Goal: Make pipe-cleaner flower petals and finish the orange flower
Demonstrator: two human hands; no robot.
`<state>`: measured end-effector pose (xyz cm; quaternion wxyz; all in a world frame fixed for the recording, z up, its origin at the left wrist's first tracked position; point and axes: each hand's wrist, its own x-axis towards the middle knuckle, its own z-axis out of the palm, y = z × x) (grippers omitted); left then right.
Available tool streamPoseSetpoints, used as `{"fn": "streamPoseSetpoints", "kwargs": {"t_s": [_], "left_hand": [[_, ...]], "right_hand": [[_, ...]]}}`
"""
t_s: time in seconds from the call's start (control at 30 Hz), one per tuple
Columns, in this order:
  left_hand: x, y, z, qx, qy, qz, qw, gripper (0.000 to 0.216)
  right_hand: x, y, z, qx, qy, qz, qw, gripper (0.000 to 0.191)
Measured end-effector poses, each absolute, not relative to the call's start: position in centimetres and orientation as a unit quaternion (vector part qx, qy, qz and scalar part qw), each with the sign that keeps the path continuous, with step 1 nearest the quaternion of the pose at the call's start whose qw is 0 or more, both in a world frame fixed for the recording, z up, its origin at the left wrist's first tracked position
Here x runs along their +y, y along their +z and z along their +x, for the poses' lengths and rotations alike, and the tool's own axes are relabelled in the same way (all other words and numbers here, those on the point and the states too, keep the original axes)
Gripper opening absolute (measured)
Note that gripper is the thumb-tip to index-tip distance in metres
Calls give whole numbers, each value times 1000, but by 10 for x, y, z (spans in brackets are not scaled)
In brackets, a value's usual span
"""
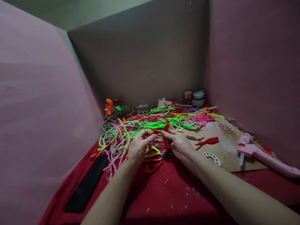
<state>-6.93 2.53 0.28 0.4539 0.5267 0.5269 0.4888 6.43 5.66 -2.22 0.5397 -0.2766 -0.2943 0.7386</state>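
- red pipe cleaner (166, 127), one, bent, held up between both hands, above the red cloth (172, 193) and before the heap of coloured stems (164, 120)
- handling, as judged: short pinches close to the bend should keep the fold crisp; one hand best steadies while the other turns; too hard a pull may flatten the fuzz
- right hand (179, 143): thumb and forefinger pinched on the red piece, forearm slanting in from the lower right
- left hand (140, 145): fingers curled, thumb and forefinger closed about the strand, wrist low
- pliers (156, 152), yellow-handled, beneath the hands
- red looped piece (210, 141), on the cardboard (234, 156), right of the right hand
- pink glue gun (254, 150), farther right, nozzle downward
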Motion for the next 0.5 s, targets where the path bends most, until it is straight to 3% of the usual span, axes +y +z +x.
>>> {"fn": "streamPoseSetpoints", "kwargs": {"t_s": [0.07, 0.17, 0.37, 0.5], "left_hand": [[26, -2, -65, 486, 470, 473, 564, 30], [25, -7, -56, 425, 438, 454, 649, 28], [27, -7, -56, 431, 366, 464, 682, 23], [30, -8, -63, 472, 342, 516, 628, 24]], "right_hand": [[55, -19, 64, -272, 752, -276, 533, 28], [52, -17, 64, -279, 759, -274, 520, 29], [51, -24, 64, -365, 716, -282, 524, 27], [52, -29, 64, -432, 629, -340, 549, 21]]}}
